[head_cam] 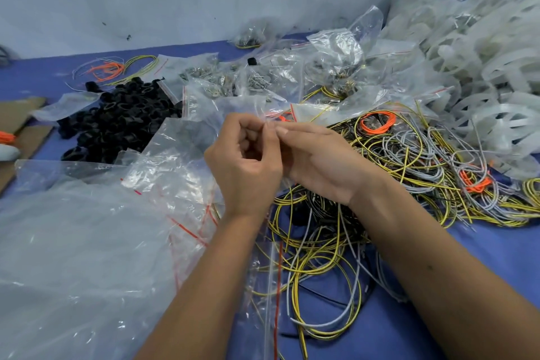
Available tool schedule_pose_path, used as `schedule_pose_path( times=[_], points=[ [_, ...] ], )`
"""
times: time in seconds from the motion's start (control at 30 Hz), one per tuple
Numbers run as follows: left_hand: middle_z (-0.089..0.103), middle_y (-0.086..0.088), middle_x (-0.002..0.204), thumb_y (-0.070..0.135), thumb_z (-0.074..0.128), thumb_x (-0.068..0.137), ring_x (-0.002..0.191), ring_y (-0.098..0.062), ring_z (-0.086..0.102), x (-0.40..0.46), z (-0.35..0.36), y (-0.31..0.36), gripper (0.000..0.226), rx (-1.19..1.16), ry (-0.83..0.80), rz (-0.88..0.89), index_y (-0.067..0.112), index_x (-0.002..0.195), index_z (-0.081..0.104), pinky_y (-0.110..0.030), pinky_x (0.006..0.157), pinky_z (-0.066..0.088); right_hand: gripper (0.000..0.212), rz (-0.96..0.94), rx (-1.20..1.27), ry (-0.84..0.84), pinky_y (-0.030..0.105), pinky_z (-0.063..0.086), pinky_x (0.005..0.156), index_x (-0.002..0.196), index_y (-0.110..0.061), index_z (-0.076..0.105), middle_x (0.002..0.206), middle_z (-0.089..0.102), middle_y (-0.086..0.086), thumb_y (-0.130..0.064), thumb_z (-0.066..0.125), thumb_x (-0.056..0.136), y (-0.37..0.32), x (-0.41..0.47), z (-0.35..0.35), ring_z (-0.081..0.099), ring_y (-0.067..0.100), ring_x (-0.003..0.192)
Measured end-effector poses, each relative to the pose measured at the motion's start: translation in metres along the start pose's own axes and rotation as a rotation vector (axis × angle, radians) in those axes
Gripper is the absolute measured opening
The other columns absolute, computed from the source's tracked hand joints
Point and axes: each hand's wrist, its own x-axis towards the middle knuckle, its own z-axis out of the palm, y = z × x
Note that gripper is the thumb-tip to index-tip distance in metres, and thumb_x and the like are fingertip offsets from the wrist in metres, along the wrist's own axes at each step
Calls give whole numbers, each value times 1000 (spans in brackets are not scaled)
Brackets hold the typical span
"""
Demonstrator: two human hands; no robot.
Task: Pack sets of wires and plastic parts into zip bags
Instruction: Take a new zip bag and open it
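Left hand (244, 166) and right hand (317, 161): fingertips meet, pinching the top edge of a clear zip bag (248, 108) above the blue desk (438, 286); wires (409, 161), yellow-black and grey, heaped right; black plastic parts (117, 117) piled left; empty bags (87, 228) front left

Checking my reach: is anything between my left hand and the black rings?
Yes. A clear bag lies between the left hand and the black rings, overlapping the pile's near edge.
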Motion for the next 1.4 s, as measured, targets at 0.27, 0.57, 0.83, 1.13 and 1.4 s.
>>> schedule_pose_path(
  times=[0.27, 0.57, 0.83, 1.13, 1.4],
  points=[
    [58, 14, 67, 14, 67, 96, 57, -8, 58, 1, 0, -1, 15, 68, 28, 56, 12, 84, 59, -26, 51, 48, 43, 31, 38, 117, 38, 55, 89, 121, 1, 60, 110, 69, 21, -33, 37, 110, -14, 3, 6, 67, 32, 101],
    [57, 15, 67, 13, 67, 94, 58, -5, 58, -2, 2, -1, 13, 113, 38, 97, 13, 84, 60, -20, 56, 46, 53, 175, -57, 41, 32, 54, 99, 111, 3, 66, 105, 71, 15, -42, 37, 109, -15, 13, 6, 70, 21, 96],
    [59, 4, 66, 15, 67, 93, 58, -8, 54, 1, 3, -11, 16, 116, 22, -190, 13, 80, 58, -23, 54, 46, 21, -221, -557, 253, 38, 63, 81, 101, 9, 72, 101, 75, 26, -7, 58, 102, -33, 6, -10, 76, 34, 93],
    [57, -4, 58, 14, 67, 85, 50, -22, 52, 13, -1, -33, 17, -39, 229, -622, 19, 71, 57, -37, 55, 45, 8, -427, -1139, 207, 30, 49, 54, 84, -11, 74, 63, 68, -8, -11, 75, 92, -31, -19, -51, 61, 13, 55],
    [55, -10, 65, 15, 63, 80, 56, -24, 47, 15, -4, -43, 12, -107, 356, -675, 19, 72, 55, -37, 59, 41, 13, -290, -1564, 306, 16, 41, 56, 80, -22, 78, 63, 65, -11, -33, 81, 86, -41, -26, -66, 58, -1, 59]
  ],
)
